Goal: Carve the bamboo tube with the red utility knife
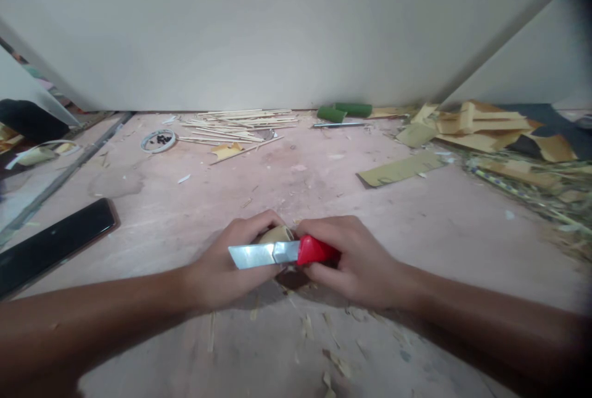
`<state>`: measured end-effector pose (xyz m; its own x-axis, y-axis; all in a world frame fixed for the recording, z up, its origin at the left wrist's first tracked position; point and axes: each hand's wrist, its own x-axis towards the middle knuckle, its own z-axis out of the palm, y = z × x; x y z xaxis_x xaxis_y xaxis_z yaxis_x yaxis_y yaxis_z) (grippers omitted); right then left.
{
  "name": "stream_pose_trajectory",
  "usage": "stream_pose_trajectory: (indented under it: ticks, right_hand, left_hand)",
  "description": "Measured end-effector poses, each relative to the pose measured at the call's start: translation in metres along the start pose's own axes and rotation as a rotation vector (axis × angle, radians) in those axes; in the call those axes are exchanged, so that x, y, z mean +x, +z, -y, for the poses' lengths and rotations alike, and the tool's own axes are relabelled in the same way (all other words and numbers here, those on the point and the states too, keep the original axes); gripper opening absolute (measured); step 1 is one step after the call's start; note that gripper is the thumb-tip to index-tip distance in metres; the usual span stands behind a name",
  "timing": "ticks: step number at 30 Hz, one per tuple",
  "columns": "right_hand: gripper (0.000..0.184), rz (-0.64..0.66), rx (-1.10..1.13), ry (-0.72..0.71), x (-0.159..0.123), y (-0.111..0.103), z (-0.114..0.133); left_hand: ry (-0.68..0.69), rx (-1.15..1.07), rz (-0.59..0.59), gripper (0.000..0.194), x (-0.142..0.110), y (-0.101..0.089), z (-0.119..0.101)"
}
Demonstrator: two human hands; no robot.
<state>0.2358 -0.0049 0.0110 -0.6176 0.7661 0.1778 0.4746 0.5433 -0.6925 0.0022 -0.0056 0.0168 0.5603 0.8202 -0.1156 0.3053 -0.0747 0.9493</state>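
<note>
My right hand (358,256) is closed round the red handle of a utility knife (263,254), its wide steel blade pointing left across my left hand. A pale, rounded piece of bamboo (276,236) with a hollow end is wrapped in the fingers of my left hand (235,256). Part of it lies behind the blade. From this angle I cannot tell whether the blade touches the piece. Thin shavings (340,362) are scattered on the worktop below both hands.
A black phone (60,244) lies at left. Farther back are a round lid (158,141) with dark bits, thin sticks (235,123), green bamboo tubes (351,110), a sandpaper strip (402,168) and, at right, a pile of bamboo scraps (490,126). A white wall (277,28) closes the back.
</note>
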Motion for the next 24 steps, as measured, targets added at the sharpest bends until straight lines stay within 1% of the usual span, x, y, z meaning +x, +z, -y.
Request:
stream_pose_trajectory:
  ticks: [17, 24]
  right_hand:
    - [0.009, -0.013, -0.008, -0.002, -0.0003, -0.0004, 0.0009]
    - [0.006, -0.001, -0.004, 0.006, 0.0004, -0.0011, 0.0029]
  left_hand:
    - [0.019, 0.003, 0.006, 0.016, -0.0006, -0.0009, 0.0013]
    - [0.012, 0.021, -0.004, 0.016, 0.0005, -0.0002, -0.0005]
